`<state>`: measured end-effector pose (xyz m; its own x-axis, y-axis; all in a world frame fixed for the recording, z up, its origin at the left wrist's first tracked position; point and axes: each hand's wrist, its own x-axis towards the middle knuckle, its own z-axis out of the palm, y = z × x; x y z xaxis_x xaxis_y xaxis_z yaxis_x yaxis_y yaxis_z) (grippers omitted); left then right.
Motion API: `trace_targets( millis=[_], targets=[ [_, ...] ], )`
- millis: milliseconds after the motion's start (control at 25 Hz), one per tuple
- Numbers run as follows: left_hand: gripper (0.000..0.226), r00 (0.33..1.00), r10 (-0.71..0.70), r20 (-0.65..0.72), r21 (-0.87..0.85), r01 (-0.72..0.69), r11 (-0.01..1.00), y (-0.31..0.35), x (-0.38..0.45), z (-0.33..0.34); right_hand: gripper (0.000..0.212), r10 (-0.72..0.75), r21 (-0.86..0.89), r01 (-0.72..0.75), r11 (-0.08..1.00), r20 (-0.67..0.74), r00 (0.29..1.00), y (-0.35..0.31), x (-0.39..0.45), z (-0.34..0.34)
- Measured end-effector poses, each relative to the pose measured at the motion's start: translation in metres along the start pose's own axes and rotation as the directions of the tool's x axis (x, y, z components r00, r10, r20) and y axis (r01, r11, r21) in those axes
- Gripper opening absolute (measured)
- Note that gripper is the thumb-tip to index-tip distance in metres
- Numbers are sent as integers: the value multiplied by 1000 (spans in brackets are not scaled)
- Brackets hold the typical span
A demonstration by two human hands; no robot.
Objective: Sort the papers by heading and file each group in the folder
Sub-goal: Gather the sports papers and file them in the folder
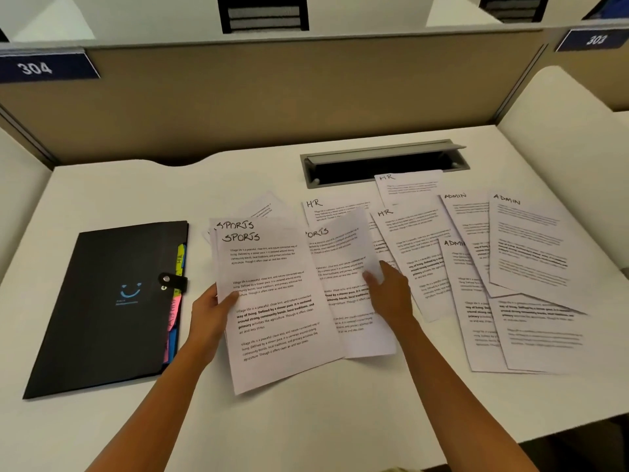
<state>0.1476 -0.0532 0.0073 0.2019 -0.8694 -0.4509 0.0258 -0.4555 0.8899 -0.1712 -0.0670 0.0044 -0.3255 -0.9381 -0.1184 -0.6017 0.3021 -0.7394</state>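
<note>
A black folder [102,308] with a snap strap and coloured tabs lies shut at the left of the desk. My left hand [209,315] grips the left edge of a small stack of SPORTS sheets [272,301], lifted slightly. My right hand [391,294] pinches another SPORTS sheet [343,267] that lies beside the stack and partly under it. Sheets headed HR [415,240] are spread in the middle right. Sheets headed ADMIN [524,253] fan out at the far right, overlapping one another.
A grey cable hatch [384,161] stands open at the back of the white desk [306,420]. Beige partition walls [272,97] close in the back and sides. Number plates 304 [35,68] and 303 [595,39] sit on the partition top.
</note>
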Motion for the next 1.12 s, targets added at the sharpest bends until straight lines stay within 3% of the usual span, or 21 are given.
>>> trace_targets(
  millis=[200, 320, 520, 720, 840, 960, 1120],
  targets=[
    [24, 1000, 0, 7, -25, 0, 1000, 1, -2, 8, 32, -61, 181, 86, 980, -140, 988, 9, 9, -44],
    [25, 1000, 2, 13, -20, -2, 1000, 1, -3, 11, 32, 14, 259, 56, 964, -261, 965, 14, 16, -67],
    [23, 1000, 13, 19, 11, -13, 1000, 6, -9, 23, 31, 71, 376, 56, 925, -317, 946, 15, 22, -79],
    [21, 997, 48, -54, 24, -46, 999, 10, -15, 42, 42, 167, 494, 109, 863, -481, 861, 5, 24, -82],
    [20, 999, 37, 15, -29, -36, 999, 15, -19, 52, 32, 128, 519, 75, 852, -344, 930, 3, 27, -82],
    [23, 992, 31, 121, -107, -18, 994, 21, -32, 86, 25, 10, 546, 18, 838, -49, 999, 5, 29, -83],
    [32, 964, 55, 259, -145, -17, 989, 29, -38, 106, 33, 3, 593, -139, 793, 224, 975, 13, 18, -56]
  ],
)
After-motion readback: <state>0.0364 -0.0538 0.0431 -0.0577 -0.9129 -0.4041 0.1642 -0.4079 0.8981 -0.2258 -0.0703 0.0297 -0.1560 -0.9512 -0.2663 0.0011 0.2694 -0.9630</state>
